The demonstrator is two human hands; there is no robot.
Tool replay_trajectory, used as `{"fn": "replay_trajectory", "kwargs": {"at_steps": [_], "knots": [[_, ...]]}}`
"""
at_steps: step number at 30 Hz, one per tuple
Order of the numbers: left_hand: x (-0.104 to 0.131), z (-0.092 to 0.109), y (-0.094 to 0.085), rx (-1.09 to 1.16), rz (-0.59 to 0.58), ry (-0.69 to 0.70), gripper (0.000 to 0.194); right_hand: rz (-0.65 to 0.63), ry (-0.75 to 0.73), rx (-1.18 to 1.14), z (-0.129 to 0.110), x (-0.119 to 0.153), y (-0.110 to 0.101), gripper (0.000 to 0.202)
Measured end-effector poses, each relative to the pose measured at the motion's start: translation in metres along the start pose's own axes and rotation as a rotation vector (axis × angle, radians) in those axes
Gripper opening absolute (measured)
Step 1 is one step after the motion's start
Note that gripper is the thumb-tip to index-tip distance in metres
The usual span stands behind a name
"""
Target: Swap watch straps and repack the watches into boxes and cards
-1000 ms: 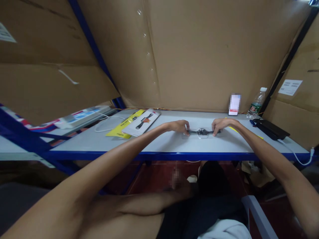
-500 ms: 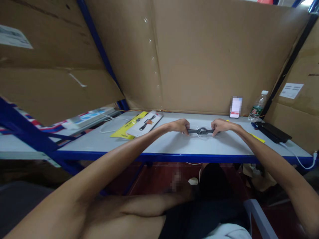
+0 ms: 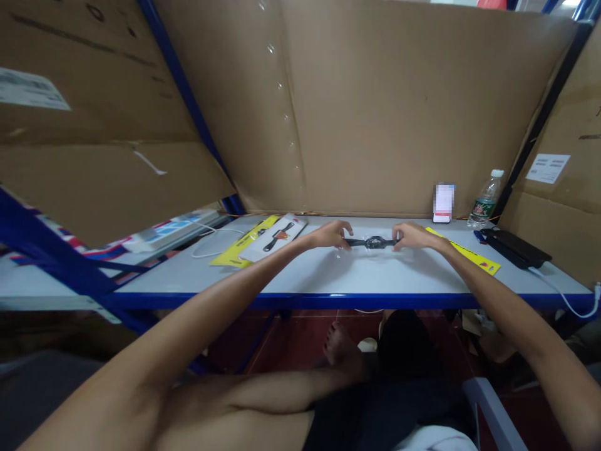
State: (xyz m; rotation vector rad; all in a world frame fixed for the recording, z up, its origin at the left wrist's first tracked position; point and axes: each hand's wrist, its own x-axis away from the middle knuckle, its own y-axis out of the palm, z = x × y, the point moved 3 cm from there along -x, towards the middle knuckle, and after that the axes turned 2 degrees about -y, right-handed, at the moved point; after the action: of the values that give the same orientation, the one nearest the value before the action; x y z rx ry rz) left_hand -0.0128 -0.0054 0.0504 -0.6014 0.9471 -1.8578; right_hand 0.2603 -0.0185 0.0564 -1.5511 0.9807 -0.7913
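Observation:
A black spokeshave, with two straight handles and a rounded middle, is held level just over or on the grey table top. My left hand has its left handle between thumb and fingers, with the index finger arched above it. The right handle is pinched in my right hand, whose fingertips cover its end. Shiny clear plastic shows around the tool and below my hands; its outline is hard to make out. Left of my hands, a white card picturing a similar tool overlaps a yellow card.
Another yellow card lies beyond my right forearm. A phone leans upright at the back, near a water bottle and a black case with a white cable. Cardboard walls enclose the table; a power strip lies left.
Both hands and the spokeshave have shifted slightly left and away from me. My left fingers have loosened a little, with the index finger lifted. The view has tilted slightly.

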Motion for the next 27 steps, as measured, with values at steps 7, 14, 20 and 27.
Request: {"fn": "replay_trajectory", "kwargs": {"at_steps": [7,14,20,27], "knots": [[-0.004,-0.016,0.014,0.171,-0.156,-0.116,0.045,-0.315,-0.081,-0.254,0.019,-0.030,0.014,0.052],[-0.007,-0.016,0.014,0.034,-0.047,-0.076,0.036,-0.091,-0.087,-0.208,0.024,-0.029,0.018,0.053],[0.009,0.010,0.018,0.111,-0.234,-0.107,0.041,0.051,-0.096,-0.103,0.020,-0.018,0.003,0.050],[0.028,0.055,0.001,0.059,-0.391,0.006,0.032,-0.019,-0.152,-0.053,0.004,0.012,-0.049,0.045]]}}
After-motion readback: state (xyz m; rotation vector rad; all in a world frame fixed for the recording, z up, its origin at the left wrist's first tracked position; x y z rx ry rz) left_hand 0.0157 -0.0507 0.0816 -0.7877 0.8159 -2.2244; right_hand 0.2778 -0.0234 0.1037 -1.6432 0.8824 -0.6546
